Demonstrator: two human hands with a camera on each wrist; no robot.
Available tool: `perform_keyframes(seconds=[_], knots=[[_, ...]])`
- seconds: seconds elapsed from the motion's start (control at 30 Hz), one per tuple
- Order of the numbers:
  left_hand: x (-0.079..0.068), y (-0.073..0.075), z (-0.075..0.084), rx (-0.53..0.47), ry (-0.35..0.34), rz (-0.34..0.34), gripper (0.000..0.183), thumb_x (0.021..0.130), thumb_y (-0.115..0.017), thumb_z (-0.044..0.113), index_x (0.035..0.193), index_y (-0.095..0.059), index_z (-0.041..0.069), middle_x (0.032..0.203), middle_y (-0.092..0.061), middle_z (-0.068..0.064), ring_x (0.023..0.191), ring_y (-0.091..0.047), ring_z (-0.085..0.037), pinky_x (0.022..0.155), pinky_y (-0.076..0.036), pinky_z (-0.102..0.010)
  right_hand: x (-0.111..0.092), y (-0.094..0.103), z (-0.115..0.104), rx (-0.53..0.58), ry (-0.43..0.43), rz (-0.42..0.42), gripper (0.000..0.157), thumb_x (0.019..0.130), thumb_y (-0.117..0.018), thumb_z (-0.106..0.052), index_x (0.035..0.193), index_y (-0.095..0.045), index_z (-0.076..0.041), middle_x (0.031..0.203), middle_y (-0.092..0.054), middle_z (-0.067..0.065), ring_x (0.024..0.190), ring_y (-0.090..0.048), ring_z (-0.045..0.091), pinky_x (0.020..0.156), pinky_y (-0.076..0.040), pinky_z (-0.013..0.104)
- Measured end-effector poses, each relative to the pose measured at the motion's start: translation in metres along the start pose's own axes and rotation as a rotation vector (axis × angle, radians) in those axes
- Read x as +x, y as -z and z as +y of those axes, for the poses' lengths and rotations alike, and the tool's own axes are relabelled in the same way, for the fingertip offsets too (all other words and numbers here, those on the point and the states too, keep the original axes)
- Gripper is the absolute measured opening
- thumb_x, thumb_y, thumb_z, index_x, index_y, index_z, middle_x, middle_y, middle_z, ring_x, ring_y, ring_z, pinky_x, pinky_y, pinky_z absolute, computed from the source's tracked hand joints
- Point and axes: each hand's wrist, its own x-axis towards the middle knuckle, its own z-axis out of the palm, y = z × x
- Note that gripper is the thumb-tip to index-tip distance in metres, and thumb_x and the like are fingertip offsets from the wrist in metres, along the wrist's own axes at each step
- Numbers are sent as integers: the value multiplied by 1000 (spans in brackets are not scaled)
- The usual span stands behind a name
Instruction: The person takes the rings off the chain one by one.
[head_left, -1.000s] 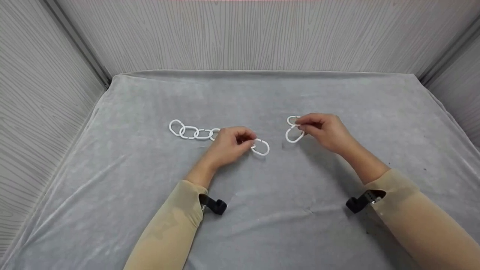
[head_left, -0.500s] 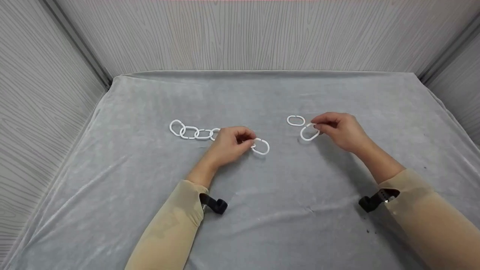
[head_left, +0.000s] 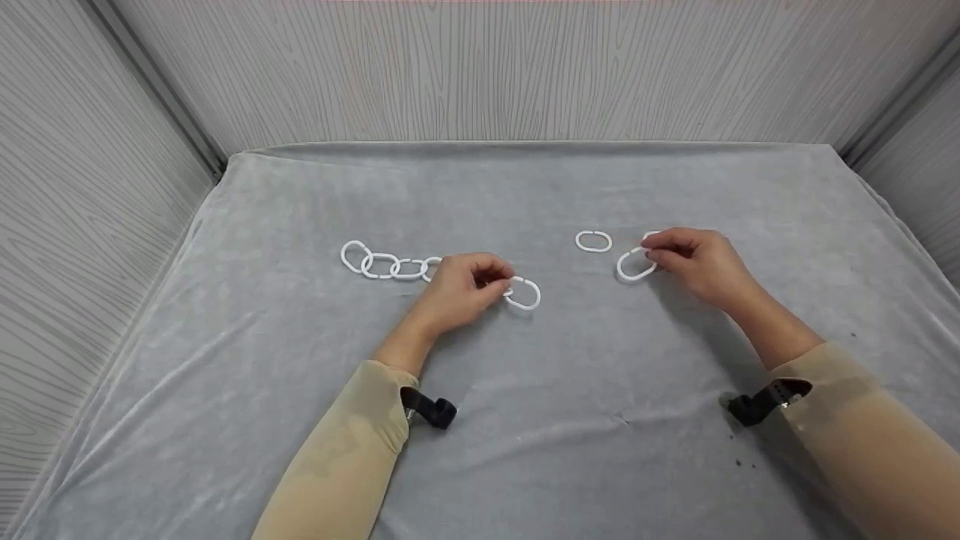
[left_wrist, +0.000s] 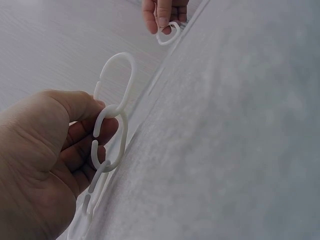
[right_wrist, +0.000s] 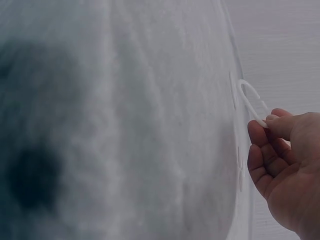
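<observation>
A chain of white plastic links (head_left: 395,268) lies across the grey cloth, its middle hidden by my left hand (head_left: 463,290). Thumb and fingers of that hand pinch it close to its right end, where the last link (head_left: 538,294) sticks out. In the left wrist view this end link (left_wrist: 133,75) hooks through the one at my fingertips. My right hand (head_left: 701,266) pinches a single white link (head_left: 619,268), which shows a small gap in the right wrist view. Behind those fingers, part of another link (head_left: 654,233) peeks out.
One separate white link (head_left: 578,241) lies on the cloth (head_left: 540,420) between the hands, further back. Pale wood-grain panels (head_left: 480,75) stand behind the table and at both sides. Each wrist carries a black strap device (head_left: 439,412).
My right hand has moved right with its link, away from the separate link it overlapped. Part of another link now shows by its fingers. My left hand has stayed in place on the chain.
</observation>
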Motion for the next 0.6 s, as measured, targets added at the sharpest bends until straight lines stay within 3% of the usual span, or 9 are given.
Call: perform_keyframes(seconds=[0.3, 0.6], knots=[[0, 1, -1, 22, 5, -4, 11, 94, -74, 5, 103, -79, 1, 93, -76, -2, 85, -63, -11, 79, -49, -26, 0, 1, 7, 42, -32, -5, 25, 100, -74, -5, 123, -76, 4, 120, -74, 20, 92, -67, -1, 78, -54, 14], [0, 0, 0, 19, 13, -8, 11, 95, -74, 5, 104, -79, 1, 94, -76, -3, 85, -63, -11, 80, -49, -26, -2, 0, 12, -29, -33, 23, 22, 100, -76, -11, 119, -79, -1, 116, -75, 18, 94, -63, -1, 78, -49, 11]])
